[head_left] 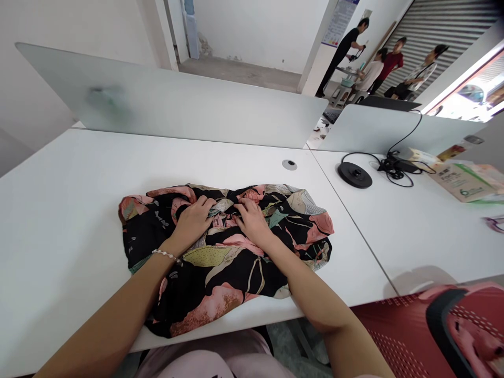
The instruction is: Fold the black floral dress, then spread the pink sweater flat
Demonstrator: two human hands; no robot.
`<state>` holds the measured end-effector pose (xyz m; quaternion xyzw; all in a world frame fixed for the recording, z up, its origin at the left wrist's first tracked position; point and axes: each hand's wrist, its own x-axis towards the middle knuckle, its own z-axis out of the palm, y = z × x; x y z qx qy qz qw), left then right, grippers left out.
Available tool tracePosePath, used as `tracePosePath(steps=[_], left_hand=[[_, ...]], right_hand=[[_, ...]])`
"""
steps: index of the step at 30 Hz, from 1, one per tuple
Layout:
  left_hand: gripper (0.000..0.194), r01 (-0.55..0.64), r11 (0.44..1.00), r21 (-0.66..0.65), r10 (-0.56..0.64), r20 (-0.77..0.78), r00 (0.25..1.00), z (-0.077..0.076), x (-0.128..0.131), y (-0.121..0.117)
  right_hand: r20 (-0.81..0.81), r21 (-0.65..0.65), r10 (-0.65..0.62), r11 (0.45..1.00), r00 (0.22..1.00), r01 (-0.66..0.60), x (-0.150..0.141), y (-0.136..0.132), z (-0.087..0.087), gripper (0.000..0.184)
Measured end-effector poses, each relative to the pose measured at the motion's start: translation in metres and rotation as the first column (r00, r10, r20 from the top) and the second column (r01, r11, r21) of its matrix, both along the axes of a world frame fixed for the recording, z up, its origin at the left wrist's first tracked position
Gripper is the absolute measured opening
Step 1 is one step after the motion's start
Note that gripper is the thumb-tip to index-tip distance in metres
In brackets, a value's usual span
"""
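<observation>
A black garment [240, 268] with pink, green and cream flower print lies spread and rumpled on the white table. Near its upper middle, my left hand [197, 216] pinches a gathered bit of the cloth. A light beaded bracelet [165, 254] circles that wrist. Just to the right, my right hand [253, 224] has its fingers closed on the same gathered part. Only a small gap separates the two hands. Folds hide what lies between the fingertips, and the garment's lower edge hangs slightly over the table's front edge.
A frosted divider [197, 107] runs along the back of the white table [71, 210]. On the right stand a black round kettle base [355, 175], tangled cables [396, 167] and a carton [462, 181]. A red basket-like chair [397, 331] is at lower right. Several people are in the background.
</observation>
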<state>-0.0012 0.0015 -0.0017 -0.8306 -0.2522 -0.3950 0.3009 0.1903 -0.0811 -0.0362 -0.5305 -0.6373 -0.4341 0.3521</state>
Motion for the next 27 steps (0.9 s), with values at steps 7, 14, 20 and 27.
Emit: tracePosePath(steps=[7,14,20,27], left_hand=[[0.028,0.011,1.0,0.02,-0.011,-0.002,1.0,-0.0004,-0.0003,-0.0008],[0.028,0.01,1.0,0.028,-0.01,0.004,1.0,-0.0011,0.0001,0.0015],[0.028,0.009,1.0,0.027,-0.009,0.001,1.0,-0.0009,0.0001,0.0021],[0.028,0.016,0.999,0.028,-0.016,0.002,1.0,-0.0005,0.0001,0.0026]], right_hand=[[-0.003,-0.009,-0.001,1.0,1.0,0.001,-0.0009,-0.0012,0.0007,0.033],[-0.009,-0.01,-0.004,1.0,1.0,0.004,-0.0016,-0.0013,0.0009,0.032],[-0.009,-0.005,0.002,1.0,1.0,-0.002,-0.0016,-0.0007,0.0006,0.032],[-0.01,-0.014,0.001,1.0,1.0,-0.001,-0.0016,-0.0021,0.0015,0.032]])
